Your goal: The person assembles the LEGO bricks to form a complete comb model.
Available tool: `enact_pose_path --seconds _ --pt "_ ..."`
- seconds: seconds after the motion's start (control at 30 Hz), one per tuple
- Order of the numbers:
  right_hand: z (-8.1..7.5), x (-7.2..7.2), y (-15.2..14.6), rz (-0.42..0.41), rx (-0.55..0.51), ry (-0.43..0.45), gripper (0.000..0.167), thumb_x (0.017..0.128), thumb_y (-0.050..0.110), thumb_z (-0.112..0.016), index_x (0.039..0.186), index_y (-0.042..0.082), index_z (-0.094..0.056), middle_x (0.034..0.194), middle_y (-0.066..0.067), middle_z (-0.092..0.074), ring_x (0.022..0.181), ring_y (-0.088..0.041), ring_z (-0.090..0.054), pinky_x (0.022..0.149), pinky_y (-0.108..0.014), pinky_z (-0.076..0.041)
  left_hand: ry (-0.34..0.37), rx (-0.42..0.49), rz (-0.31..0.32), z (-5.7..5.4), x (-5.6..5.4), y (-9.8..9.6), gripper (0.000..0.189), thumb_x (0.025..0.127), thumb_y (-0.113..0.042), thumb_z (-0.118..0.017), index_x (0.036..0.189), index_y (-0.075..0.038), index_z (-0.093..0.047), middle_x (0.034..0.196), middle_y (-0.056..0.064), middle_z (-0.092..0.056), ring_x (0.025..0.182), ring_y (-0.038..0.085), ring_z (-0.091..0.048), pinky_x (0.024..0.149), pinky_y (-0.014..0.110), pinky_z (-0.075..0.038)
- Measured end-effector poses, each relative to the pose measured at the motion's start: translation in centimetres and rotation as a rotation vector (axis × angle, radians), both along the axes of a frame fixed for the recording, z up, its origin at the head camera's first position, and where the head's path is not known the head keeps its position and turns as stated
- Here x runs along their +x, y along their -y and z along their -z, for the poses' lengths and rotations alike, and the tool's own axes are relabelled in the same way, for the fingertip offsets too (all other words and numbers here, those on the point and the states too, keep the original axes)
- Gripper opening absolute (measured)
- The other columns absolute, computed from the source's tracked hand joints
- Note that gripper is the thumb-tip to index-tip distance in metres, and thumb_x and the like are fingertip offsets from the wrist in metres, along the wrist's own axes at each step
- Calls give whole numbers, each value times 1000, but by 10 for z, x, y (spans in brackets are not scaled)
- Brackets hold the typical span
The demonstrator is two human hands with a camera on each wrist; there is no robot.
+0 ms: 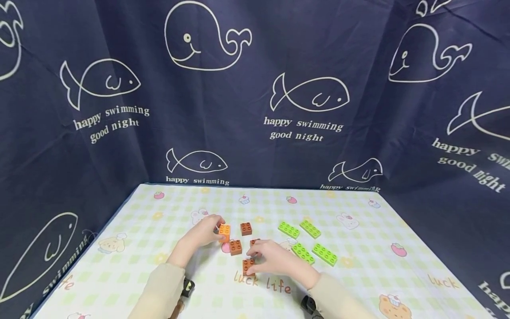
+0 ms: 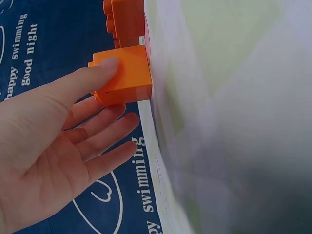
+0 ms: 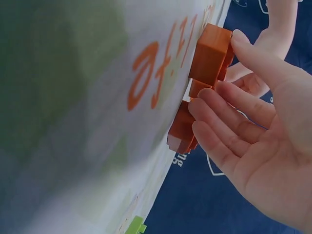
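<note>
My left hand [image 1: 207, 230] pinches an orange building brick [image 1: 224, 231] at the left of the group, with the thumb on its near face in the left wrist view and the other fingers spread. My right hand [image 1: 275, 258] has its thumb and index finger at opposite ends of the nearest brown brick [image 1: 248, 267], which sits on the table. Its other fingers reach over a second brown brick [image 1: 254, 243], partly hidden. Two more brown bricks, one in the middle [image 1: 235, 247] and one farther back [image 1: 246, 228], stand between the hands.
To the right lie several flat lime-green bricks, among them a back one [image 1: 310, 229] and a front one [image 1: 324, 254]. A pale checked cloth with cartoon prints covers the table [image 1: 398, 283]. Dark blue curtains [image 1: 247, 133] with white fish drawings hang around it.
</note>
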State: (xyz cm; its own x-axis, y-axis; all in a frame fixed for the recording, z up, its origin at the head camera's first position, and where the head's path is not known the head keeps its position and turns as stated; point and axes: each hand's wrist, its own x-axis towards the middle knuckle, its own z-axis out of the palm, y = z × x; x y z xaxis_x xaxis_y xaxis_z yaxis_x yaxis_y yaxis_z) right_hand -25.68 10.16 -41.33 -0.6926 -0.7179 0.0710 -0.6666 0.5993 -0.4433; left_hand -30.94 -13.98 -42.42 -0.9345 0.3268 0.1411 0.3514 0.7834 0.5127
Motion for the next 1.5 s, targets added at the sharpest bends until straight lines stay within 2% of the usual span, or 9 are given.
enact_pose_path --seconds 0.17,0.4,0.77,0.97,1.17,1.4,1.5 --pt "0 1 2 18 42 -9 47 76 42 -74 109 10 -67 98 4 -65 86 -6 -59 80 -21 -49 -13 -3 30 -1 0 0 41 69 -14 -80 104 -1 -62 96 7 -65 88 20 -60 87 40 -49" --pt "1 2 4 10 57 -19 43 76 39 -75 107 10 -68 99 2 -67 85 -6 -60 81 -22 -49 16 19 42 0 0 1 30 70 -11 -79 95 -4 -64 83 0 -64 78 14 -57 81 36 -50" --pt "1 5 4 24 74 39 40 75 36 -77 106 14 -68 96 9 -65 80 0 -54 75 -17 -47 9 67 104 1 0 4 28 72 -10 -78 95 -3 -63 81 0 -64 76 12 -57 75 31 -49" --pt "3 2 3 37 71 41 38 76 34 -76 108 15 -67 101 8 -65 84 0 -55 79 -20 -48 8 119 96 1 -1 7 28 72 -10 -78 93 -3 -62 84 1 -64 79 13 -58 77 33 -50" --pt "5 -1 -1 57 39 15 39 76 34 -76 109 14 -66 101 7 -65 87 -2 -56 81 -22 -49 -3 126 81 1 -2 5 30 73 -16 -78 95 -5 -62 87 0 -64 82 13 -59 80 34 -51" --pt "2 -1 -10 77 -2 -54 39 78 29 -75 110 10 -65 103 1 -65 90 -9 -59 82 -25 -50 -70 109 116 -4 2 -3 31 76 -25 -77 97 -8 -62 90 -1 -64 85 15 -60 81 36 -51" --pt "0 -2 -14 85 -22 -55 39 78 27 -75 111 9 -65 100 0 -65 88 -9 -58 80 -24 -50 -80 116 124 -8 5 -6 29 77 -27 -76 97 -10 -63 91 -2 -63 86 15 -60 82 36 -50"
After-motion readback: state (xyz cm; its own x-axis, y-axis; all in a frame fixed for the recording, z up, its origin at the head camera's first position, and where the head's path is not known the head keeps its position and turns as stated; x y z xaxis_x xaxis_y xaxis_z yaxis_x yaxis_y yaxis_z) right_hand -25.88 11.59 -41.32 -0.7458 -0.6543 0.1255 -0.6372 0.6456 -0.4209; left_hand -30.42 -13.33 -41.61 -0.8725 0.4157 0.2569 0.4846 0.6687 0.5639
